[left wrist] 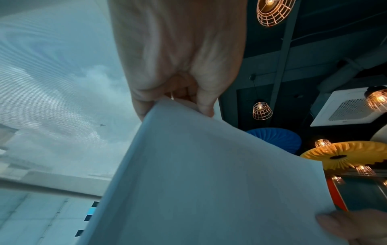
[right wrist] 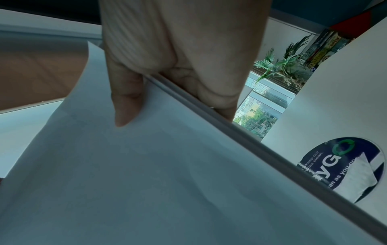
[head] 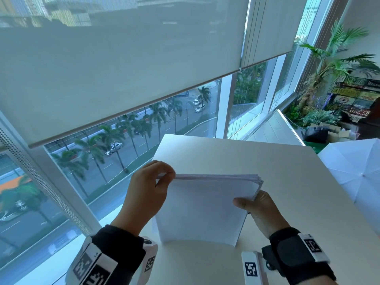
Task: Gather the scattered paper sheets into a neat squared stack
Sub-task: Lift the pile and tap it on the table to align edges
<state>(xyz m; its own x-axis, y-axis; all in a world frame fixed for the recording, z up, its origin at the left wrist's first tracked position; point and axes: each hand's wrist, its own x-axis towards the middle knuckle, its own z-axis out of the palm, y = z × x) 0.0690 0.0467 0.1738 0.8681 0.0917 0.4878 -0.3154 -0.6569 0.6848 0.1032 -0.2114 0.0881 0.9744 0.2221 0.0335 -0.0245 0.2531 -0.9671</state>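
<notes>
A stack of white paper sheets stands upright on its lower edge on the white table, held between both hands. My left hand pinches the stack's top left corner with thumb and curled fingers. My right hand grips the right edge, thumb on the near face and fingers behind. The left wrist view shows the paper stack pinched under my left hand. In the right wrist view my right hand clamps the paper stack, whose edge looks fairly even. The top right corner fans slightly.
A window with a lowered roller blind runs along the table's left and far sides. A white umbrella lies off the table's right edge. Potted plants and boxes stand at the far right. A round sticker sits on the tabletop near the stack.
</notes>
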